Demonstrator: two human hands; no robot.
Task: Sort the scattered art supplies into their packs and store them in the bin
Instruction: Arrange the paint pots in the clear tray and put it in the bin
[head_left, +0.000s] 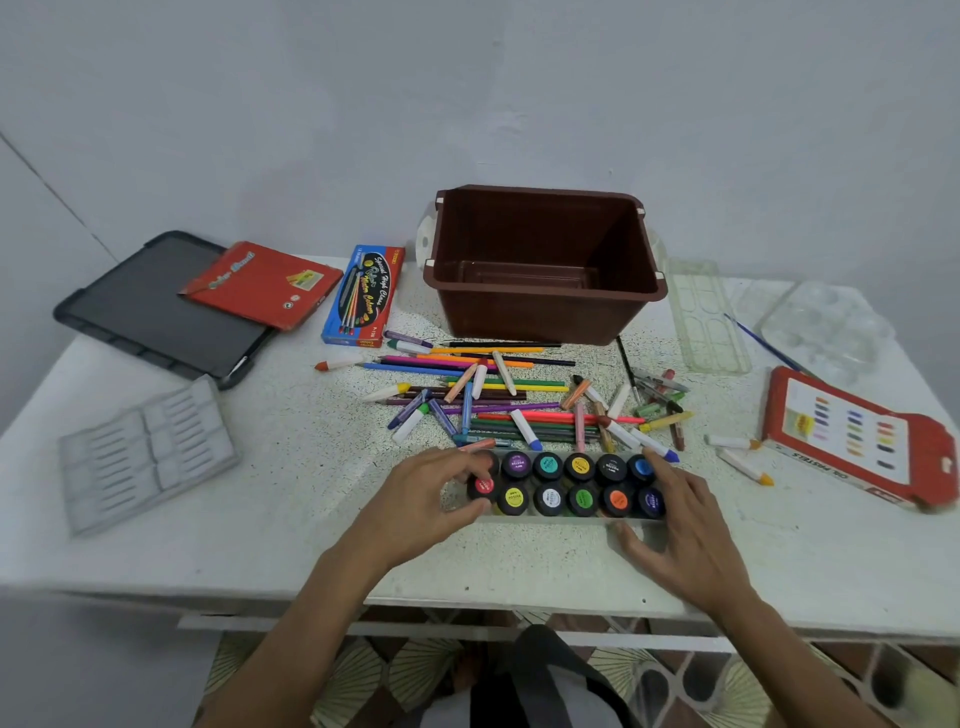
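Twelve paint pots (582, 499) sit in two rows in a tray (561, 519) near the front edge of the table (311, 545). Left hand (431, 499) grips the tray's left end, fingers curled over the red-capped pot. Right hand (680, 530) holds the right end, thumb on the front wall, fingers over the blue caps. Loose pencils and crayons (498, 395) lie between tray and brown bin (545, 317), which stands open farther back. Blue box (358, 296) sits left of the bin, red pastel box (852, 447) far right.
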